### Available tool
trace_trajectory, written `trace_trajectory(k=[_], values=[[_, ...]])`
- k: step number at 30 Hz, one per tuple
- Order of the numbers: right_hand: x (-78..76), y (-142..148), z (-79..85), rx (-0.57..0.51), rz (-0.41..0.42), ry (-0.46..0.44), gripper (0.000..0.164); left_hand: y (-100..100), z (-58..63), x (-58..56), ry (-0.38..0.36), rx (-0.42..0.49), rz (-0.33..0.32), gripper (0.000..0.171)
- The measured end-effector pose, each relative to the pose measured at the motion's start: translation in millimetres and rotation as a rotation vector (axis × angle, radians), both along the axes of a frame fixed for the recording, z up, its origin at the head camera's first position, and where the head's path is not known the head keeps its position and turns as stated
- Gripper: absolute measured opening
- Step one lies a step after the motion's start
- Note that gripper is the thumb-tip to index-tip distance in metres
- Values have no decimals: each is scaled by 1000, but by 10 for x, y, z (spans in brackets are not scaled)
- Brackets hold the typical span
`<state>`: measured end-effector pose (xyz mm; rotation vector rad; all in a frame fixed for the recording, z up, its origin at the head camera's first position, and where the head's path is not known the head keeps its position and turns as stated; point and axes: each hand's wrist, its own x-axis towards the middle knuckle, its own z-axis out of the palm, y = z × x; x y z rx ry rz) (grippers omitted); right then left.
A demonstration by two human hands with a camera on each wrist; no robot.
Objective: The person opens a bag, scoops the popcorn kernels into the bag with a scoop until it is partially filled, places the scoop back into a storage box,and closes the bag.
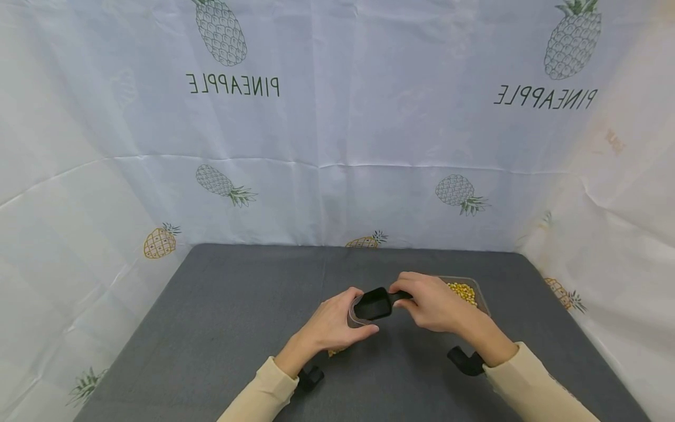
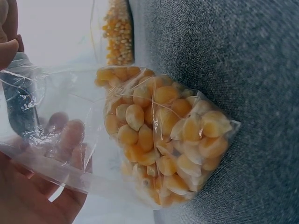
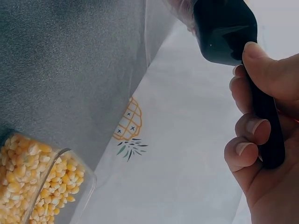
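Observation:
My left hand (image 1: 337, 323) holds a clear plastic bag (image 2: 93, 182) by its top, fingers and thumb spread round the mouth. Yellow corn kernels (image 2: 163, 135) fill the bag's lower part, which hangs down close to the grey tabletop. With my right hand (image 1: 433, 303) I grip a black scoop (image 1: 373, 303) by its handle, thumb on top and fingers curled beneath. The scoop's front end is inside the bag's mouth and shows through the plastic in the left wrist view. In the head view, my left hand hides most of the bag.
Behind my right hand stands a clear plastic container (image 1: 481, 296) of corn kernels (image 3: 21, 172), partly hidden by that hand. Grey cloth (image 1: 237, 305) covers the table. A white curtain printed with pineapples (image 1: 327, 129) encloses the back and sides.

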<state>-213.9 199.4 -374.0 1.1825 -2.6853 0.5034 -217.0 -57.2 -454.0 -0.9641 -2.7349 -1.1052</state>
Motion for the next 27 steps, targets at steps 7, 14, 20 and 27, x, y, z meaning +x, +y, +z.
trace_trajectory(k=[7, 14, 20, 27], values=[[24, 77, -8, -41, -28, -53, 20, -4, -8, -3, 5, 21, -14, 58], [40, 184, 5, -84, -51, -101, 19, -3, -8, -4, 17, 20, -13, 58], [43, 295, -16, -113, -61, -123, 18, -2, -16, -3, 15, 17, -8, 58], [50, 406, -51, -143, -65, -171, 19, -3, -13, -6, 26, 18, -5, 60]])
